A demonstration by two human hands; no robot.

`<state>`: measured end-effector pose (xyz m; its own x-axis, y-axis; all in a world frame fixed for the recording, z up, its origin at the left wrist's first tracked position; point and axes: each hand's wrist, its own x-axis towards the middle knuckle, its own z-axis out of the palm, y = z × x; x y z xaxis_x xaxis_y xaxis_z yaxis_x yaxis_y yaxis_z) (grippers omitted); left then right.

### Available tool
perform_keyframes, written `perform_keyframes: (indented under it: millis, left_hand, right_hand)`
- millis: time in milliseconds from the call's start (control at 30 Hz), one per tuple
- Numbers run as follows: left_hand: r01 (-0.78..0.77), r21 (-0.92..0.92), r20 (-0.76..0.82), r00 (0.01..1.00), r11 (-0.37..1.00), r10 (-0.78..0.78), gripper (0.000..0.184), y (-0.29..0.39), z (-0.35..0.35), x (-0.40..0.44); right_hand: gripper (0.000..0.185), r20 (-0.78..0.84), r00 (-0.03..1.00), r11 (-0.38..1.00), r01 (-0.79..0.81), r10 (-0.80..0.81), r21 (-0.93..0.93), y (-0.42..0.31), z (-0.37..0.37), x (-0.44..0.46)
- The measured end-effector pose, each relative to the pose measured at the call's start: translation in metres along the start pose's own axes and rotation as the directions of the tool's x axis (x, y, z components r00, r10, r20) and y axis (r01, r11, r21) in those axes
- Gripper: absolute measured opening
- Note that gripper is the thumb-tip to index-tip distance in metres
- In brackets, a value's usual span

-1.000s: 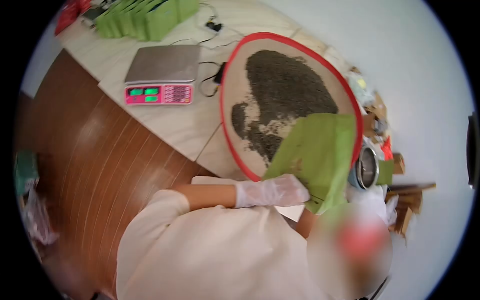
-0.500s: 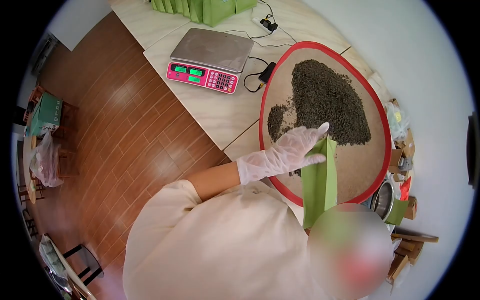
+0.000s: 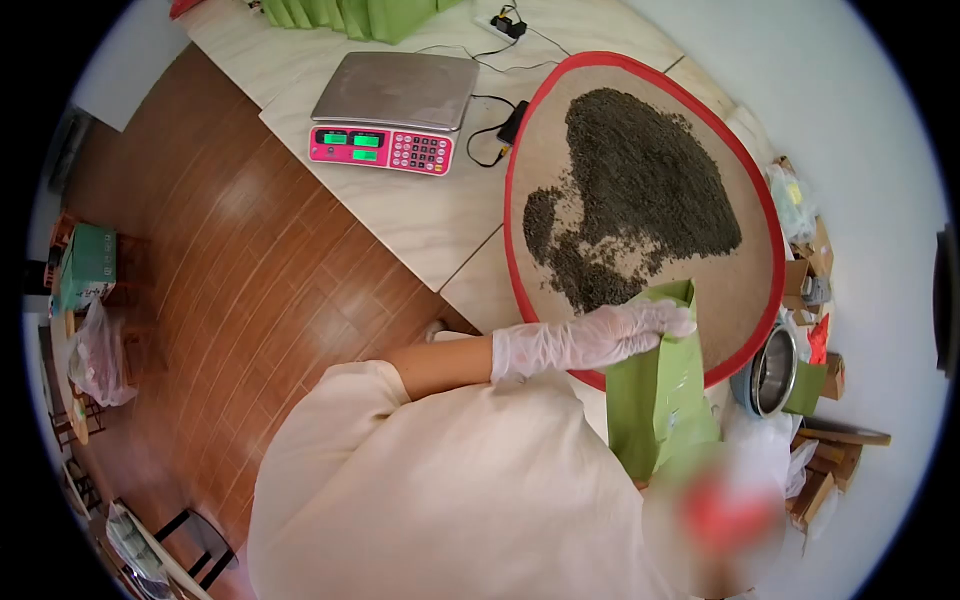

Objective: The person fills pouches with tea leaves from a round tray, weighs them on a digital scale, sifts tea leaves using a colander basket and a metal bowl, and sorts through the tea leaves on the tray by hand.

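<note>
My left hand, in a thin see-through glove, is at the mouth of an upright green bag. Its fingers are closed together on the bag's upper edge. Just beyond them, dark, loose dried leaves lie heaped on a round tan tray with a red rim, with a smaller scattered patch near the hand. Only a sliver of skin shows at the bag's lower end, perhaps my right hand; its fingers are hidden behind the bag and a blurred patch.
A pink-fronted digital scale with lit green displays stands left of the tray. Green bags line the table's back edge, near a power strip and cables. A metal bowl and boxes sit at right. Brown floor lies left.
My left hand has gone from open fingers over the bag's mouth to closed on its edge. The bag's mouth has tilted rightward, uncovering leaves on the tray's near side. The view has shifted slightly.
</note>
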<state>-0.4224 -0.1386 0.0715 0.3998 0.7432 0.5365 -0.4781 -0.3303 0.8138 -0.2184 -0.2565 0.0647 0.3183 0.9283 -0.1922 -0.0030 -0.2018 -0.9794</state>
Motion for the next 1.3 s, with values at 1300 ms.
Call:
perform_keyframes:
  millis: [1300]
  left_hand:
    - [0.232, 0.950, -0.084, 0.837, 0.211, -0.541, 0.066, 0.006, 0.020, 0.060]
  right_hand:
    - [0.022, 0.380, 0.911, 0.955, 0.241, -0.161, -0.174, 0.004, 0.028, 0.132]
